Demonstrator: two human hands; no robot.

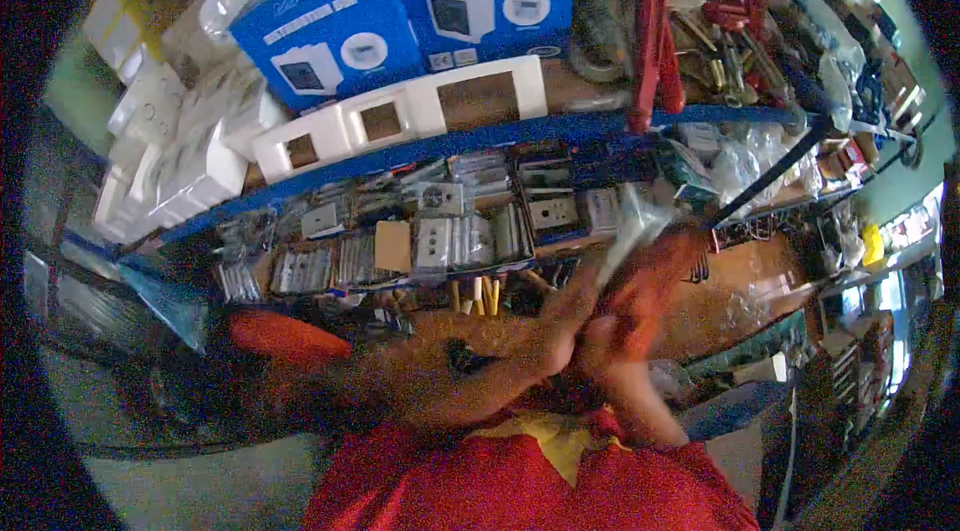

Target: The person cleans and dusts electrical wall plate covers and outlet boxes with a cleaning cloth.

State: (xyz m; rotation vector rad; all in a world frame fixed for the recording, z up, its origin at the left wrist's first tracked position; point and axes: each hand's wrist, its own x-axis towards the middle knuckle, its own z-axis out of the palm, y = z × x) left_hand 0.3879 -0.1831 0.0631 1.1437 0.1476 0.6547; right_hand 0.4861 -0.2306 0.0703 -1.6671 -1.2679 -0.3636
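Head view: left hand (570, 329) angled beside right hand (612, 339)

Worn on the head, facing forward and down.
Looks from just above the red shirt (430, 486), close over the hands (603, 346), toward stocked shelves (380, 153) just beyond; takes in a wide, curved, dark-cornered view.

- Left hand (565, 331) and right hand (607, 346) meet at a blurred reddish item (648, 291).
- Blue boxes (415, 16) stand behind white frames (428, 109).
- Plastic-wrapped plates (445, 239) crowd the shelf (400, 153) below.
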